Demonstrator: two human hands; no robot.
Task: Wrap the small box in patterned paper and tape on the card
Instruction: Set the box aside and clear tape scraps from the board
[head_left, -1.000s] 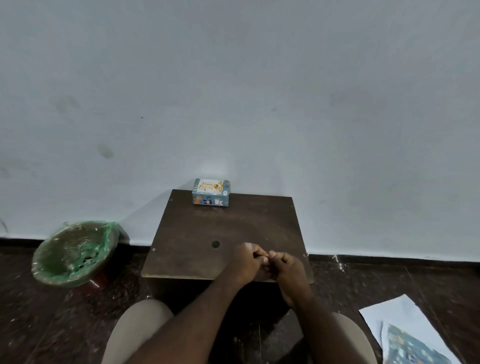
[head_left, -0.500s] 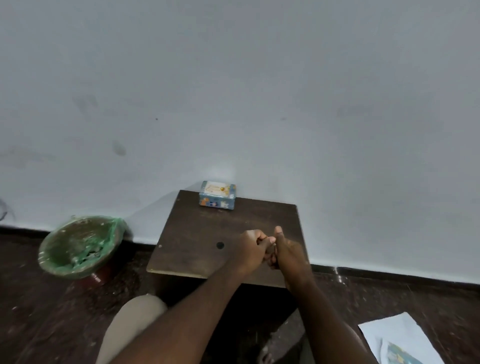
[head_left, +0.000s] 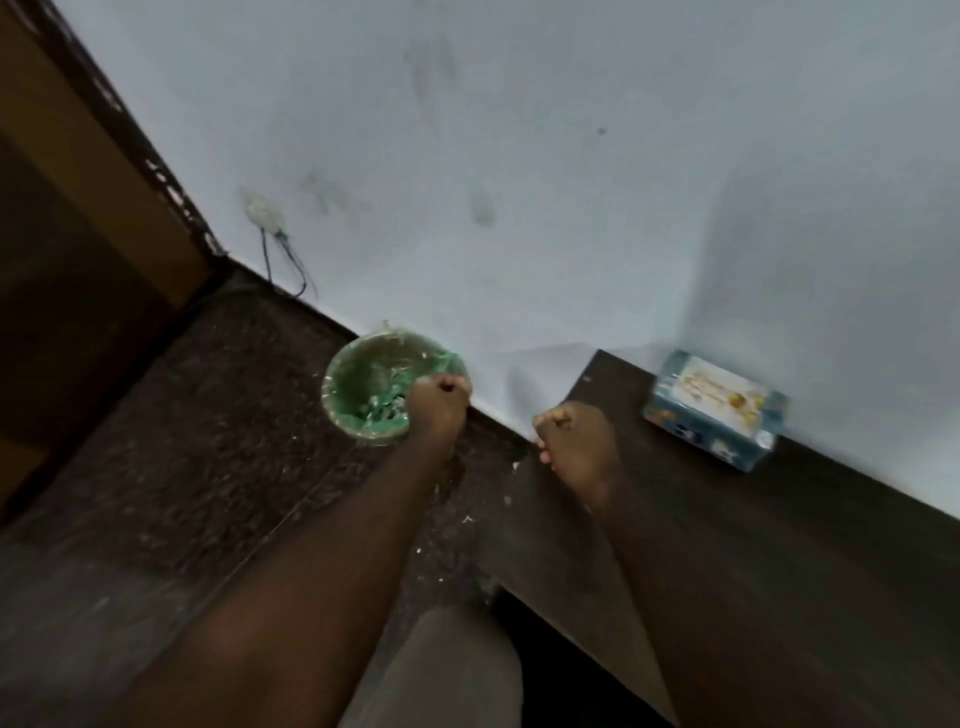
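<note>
Small box (head_left: 714, 410): handling notes, both hands off it

Box sits at the far edge of the table (head_left: 727, 525), close against the wall, patterned paper on; the pale panel on top is blurred. Judged light and stiff-sided, with paper likely slick. Best taken across the two long sides, not by the seams.

Left hand (head_left: 439, 402): curled in a fist over the green-lined bin (head_left: 329, 387), well apart from the box.

Right hand (head_left: 569, 434): also curled, above the table's left edge, nearer the box, not touching.

Anything pinched inside either fist: cannot tell.
</note>
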